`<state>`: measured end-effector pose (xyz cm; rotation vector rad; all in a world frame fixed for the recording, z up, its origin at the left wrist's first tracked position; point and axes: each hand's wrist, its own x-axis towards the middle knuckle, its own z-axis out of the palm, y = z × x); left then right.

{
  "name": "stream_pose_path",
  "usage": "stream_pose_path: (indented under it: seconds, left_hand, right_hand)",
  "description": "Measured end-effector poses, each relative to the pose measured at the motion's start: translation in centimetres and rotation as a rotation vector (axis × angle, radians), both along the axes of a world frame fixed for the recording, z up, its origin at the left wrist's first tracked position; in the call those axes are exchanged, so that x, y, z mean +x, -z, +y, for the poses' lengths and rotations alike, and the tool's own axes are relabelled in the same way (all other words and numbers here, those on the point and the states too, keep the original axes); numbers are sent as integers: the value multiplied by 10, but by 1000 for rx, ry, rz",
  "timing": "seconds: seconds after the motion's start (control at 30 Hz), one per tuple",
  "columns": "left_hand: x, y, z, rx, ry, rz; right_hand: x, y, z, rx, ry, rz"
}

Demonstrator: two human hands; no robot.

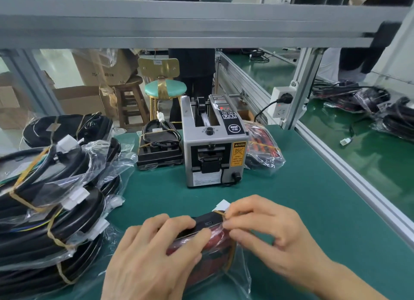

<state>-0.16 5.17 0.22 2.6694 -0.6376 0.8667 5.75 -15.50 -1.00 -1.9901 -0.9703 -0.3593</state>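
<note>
A black and red cable bundle in a clear plastic bag [215, 243] lies on the green mat near the front edge. My left hand [156, 252] rests on top of it, fingers curled over the black part and the bag. My right hand [266, 230] pinches the bag's folded edge by a tan rubber band, just below a small white piece of tape [222, 205]. Behind the hands stands a grey automatic tape dispenser [212, 143], its outlet facing me.
Bagged black cable coils [51, 210] pile up on the left. A black charger with cords [159, 147] stands left of the dispenser, a bagged red bundle [262, 149] on its right. An aluminium rail [349, 165] bounds the mat on the right. A socket [282, 105] is mounted on the post.
</note>
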Motion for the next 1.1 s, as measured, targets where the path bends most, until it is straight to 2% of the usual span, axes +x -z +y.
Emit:
stream_pose_path:
  seconds: [0.07,0.13,0.27,0.43,0.83,1.0,1.1]
  left_hand:
    - [2,-1,0,21,-5,-3]
    - [2,-2,1,26,-2,-6]
    - [1,-3,3,11,-22,-24]
    - [-2,-3,6,19,-83,-15]
    - [-7,-4,0,-12,-84,-62]
    - [-9,-4,-1,-39,-81,-54]
    - [-11,-5,-1,-62,-78,-39]
  right_hand:
    - [10,-8,8,244,209,349]
    - [29,-7,18,349,403,594]
    - [63,-9,46,555,565,869]
    - [88,-6,71,717,717,976]
    - [109,-6,98,950,924,1034]
    - [111,-9,100,1028,881,1129]
    - [99,-17,87,964,698,1248]
